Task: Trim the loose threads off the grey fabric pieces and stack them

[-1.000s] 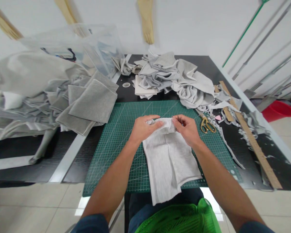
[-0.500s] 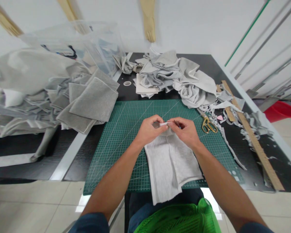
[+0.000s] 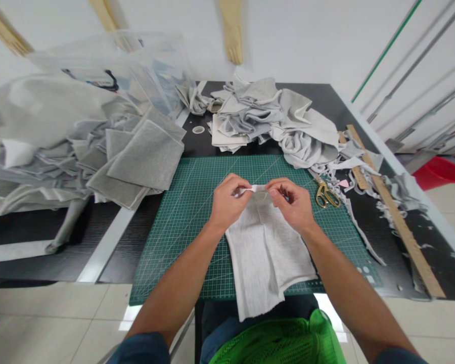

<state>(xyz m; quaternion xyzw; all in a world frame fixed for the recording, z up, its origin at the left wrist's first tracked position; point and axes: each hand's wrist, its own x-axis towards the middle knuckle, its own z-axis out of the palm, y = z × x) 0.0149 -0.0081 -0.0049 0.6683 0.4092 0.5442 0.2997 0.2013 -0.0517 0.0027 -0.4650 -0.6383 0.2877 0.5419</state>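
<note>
Across our lap bunches green mesh. Just beyond it, the pale grey knit fabric piece lies on the green cutting mat, its lower end overhanging the near edge. We pinch its far edge in both hands — left hand and right hand each closed on the cloth, a short stretch between them. Something dark shows in our right fingers, too small to identify. Gold-handled scissors rest to the right, near a wooden ruler; farther off we see heaped grey cloth.
</note>
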